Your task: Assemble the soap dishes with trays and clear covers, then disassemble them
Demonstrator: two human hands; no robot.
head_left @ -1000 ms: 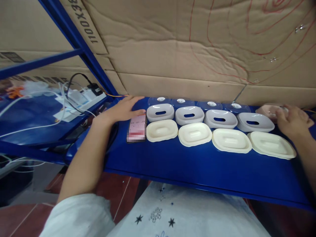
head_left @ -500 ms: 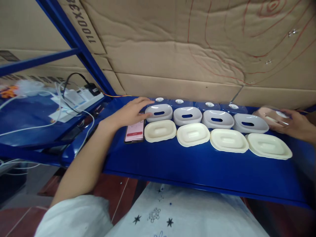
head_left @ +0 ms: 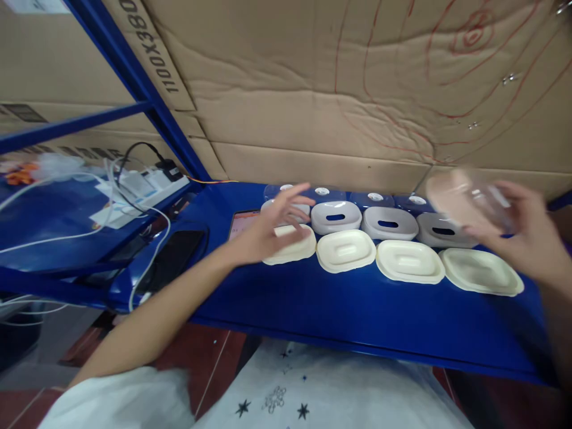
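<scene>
"Head view: what's held?"
"My right hand (head_left: 524,231) pinches a blurred clear cover (head_left: 473,201), held above the blue desk (head_left: 357,307) near the rightmost grey box (head_left: 440,241)."
"And the other?"
"My left hand (head_left: 267,231), fingers spread, is over the leftmost cream tray (head_left: 295,252)."

I sit before a blue bench top (head_left: 339,310) that runs from the centre of the frame towards its right edge. On it, just below centre, I have 4 cream trays (head_left: 346,251) side by side in a slanting row. Right behind them stand 4 pale grey holders (head_left: 337,217), each with a slot in its bottom, and behind those, 4 see-through lids (head_left: 374,198) with round labels. A lit phone (head_left: 243,223) lies at the left end of my rows. At the left of the frame, a blue shelf (head_left: 40,220) carries a white power strip (head_left: 166,189), white cables, clear plastic (head_left: 58,165) and something orange (head_left: 21,174).
</scene>
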